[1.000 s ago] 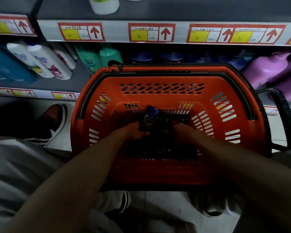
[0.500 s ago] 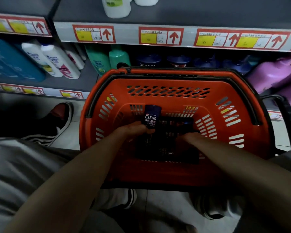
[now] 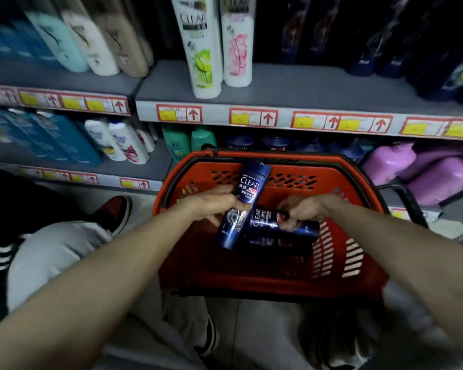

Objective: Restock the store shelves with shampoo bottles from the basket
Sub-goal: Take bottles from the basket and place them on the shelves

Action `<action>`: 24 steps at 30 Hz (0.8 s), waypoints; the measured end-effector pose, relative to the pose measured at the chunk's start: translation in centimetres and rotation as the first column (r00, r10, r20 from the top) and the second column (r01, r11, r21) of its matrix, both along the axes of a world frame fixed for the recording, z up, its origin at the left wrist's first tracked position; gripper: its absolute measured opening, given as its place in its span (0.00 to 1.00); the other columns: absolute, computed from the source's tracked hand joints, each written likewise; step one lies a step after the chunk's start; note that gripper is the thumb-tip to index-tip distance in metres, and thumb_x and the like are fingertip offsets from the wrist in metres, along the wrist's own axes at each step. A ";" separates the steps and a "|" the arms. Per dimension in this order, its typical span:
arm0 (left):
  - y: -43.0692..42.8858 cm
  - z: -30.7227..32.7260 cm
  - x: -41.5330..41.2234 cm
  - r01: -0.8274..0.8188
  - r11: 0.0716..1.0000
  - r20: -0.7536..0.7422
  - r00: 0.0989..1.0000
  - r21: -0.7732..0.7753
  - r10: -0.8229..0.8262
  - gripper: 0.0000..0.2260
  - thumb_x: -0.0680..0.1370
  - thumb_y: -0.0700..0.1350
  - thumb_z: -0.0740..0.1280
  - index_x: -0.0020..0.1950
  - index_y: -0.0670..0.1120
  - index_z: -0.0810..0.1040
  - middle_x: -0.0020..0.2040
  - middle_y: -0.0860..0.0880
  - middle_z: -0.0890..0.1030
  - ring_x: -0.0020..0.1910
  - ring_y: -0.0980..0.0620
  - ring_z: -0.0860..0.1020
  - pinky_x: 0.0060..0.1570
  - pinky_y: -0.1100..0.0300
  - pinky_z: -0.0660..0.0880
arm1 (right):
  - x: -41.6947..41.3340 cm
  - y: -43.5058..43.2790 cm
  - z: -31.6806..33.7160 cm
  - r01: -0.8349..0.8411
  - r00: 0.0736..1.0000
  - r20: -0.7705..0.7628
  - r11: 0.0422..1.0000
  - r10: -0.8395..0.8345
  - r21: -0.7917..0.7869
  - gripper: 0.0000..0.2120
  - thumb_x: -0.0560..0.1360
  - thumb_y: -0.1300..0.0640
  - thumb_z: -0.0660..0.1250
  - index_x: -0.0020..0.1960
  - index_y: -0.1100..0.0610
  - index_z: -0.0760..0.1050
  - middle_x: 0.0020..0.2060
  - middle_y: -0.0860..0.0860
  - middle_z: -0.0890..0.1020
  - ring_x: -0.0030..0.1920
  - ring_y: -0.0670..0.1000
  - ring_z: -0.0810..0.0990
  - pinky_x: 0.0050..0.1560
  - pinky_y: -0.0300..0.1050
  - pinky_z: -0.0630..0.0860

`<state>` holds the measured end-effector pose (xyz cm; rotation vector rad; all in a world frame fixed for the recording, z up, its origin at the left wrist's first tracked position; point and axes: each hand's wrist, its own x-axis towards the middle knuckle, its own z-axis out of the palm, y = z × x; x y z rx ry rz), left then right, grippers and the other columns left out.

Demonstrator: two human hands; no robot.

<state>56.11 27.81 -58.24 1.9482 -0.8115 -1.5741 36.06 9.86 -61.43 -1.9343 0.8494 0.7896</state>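
Here, above the orange basket (image 3: 251,276), the left hand (image 3: 211,204) clasps one dark-blue shampoo bottle (image 3: 241,206) tilted upright and the right hand (image 3: 305,209) another (image 3: 284,222) lying sideways, stocked shelves (image 3: 292,92) just beyond.

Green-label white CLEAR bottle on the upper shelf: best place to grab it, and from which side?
Grip the white CLEAR bottle around its mid-body, coming straight from the aisle front. It stands upright at the shelf edge, with the pink-label bottle tight on its right; open space lies to its left.

The slotted plastic basket (image 3: 329,265) is orange-red; the small glossy shampoo bottles (image 3: 247,190) dark blue; shelf tags (image 3: 179,113) red-framed yellow.
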 end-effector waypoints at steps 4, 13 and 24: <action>-0.2 6.4 -0.8 -0.019 0.977 0.002 1.000 -0.211 0.020 0.29 0.69 0.58 0.78 0.69 0.64 0.74 0.62 0.64 0.82 0.63 0.58 0.79 0.46 0.51 0.79 | -0.8 -1.3 7.0 0.087 0.973 0.211 0.996 -0.093 0.036 0.29 0.73 0.61 0.78 0.71 0.62 0.73 0.65 0.58 0.80 0.68 0.58 0.77 0.66 0.43 0.74; 0.2 12.7 -1.7 -0.141 0.842 -0.006 0.987 -0.521 0.161 0.26 0.69 0.61 0.78 0.66 0.61 0.78 0.61 0.61 0.84 0.62 0.57 0.81 0.60 0.43 0.74 | -4.6 0.2 12.9 0.254 0.774 0.501 0.914 -0.388 0.315 0.23 0.70 0.65 0.76 0.64 0.63 0.79 0.63 0.61 0.83 0.61 0.56 0.82 0.66 0.51 0.76; -1.0 13.0 -0.9 -0.228 0.781 0.007 0.959 -0.581 0.285 0.20 0.75 0.51 0.77 0.66 0.55 0.78 0.58 0.57 0.86 0.55 0.59 0.84 0.53 0.53 0.76 | -1.4 0.3 15.5 0.327 0.360 0.624 0.720 -0.694 0.612 0.15 0.68 0.68 0.73 0.54 0.62 0.81 0.43 0.53 0.86 0.44 0.49 0.84 0.46 0.40 0.81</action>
